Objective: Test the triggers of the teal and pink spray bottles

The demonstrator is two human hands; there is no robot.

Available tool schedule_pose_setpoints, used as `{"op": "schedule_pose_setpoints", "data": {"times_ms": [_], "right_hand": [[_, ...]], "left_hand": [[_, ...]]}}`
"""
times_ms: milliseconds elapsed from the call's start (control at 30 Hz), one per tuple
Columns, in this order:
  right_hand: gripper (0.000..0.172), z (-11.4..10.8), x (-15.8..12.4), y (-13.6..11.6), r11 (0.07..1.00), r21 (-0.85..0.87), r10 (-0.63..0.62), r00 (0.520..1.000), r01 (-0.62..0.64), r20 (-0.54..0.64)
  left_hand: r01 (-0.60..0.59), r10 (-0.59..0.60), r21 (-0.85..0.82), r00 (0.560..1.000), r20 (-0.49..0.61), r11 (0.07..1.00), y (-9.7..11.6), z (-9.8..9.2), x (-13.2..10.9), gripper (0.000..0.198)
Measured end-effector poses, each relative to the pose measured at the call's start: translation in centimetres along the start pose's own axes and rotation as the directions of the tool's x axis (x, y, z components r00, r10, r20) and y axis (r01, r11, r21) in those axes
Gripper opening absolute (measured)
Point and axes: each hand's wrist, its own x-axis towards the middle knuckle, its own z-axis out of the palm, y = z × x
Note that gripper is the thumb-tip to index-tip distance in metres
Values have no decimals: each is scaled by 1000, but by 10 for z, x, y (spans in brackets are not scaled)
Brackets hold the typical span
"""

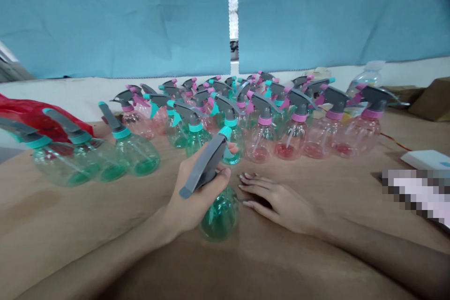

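A green spray bottle point(221, 215) with a grey and turquoise trigger head is in front of me, and my left hand point(197, 192) is wrapped round its neck. The hand hides the collar and much of the trigger. To its right, my right hand point(272, 194) lies palm down on the table point(281, 262), fingers stretched toward the bottle, holding nothing. Just beyond my hands stand a green spray bottle point(234, 143) and a pink spray bottle point(260, 145), both upright.
Several pink and green spray bottles crowd the back of the table. Green ones, including one spray bottle point(137, 154), stand at left beside a red plastic bag point(42, 115). At right are a white box point(427, 159), a clear jug point(365, 77) and a cardboard box point(432, 101).
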Motion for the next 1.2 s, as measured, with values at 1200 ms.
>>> {"op": "schedule_pose_setpoints", "data": {"times_ms": [1200], "right_hand": [[39, 2, 1, 0, 999, -23, -30, 1000, 30, -9]], "left_hand": [[-7, 7, 49, 1000, -3, 999, 3, 0, -4, 32]]}}
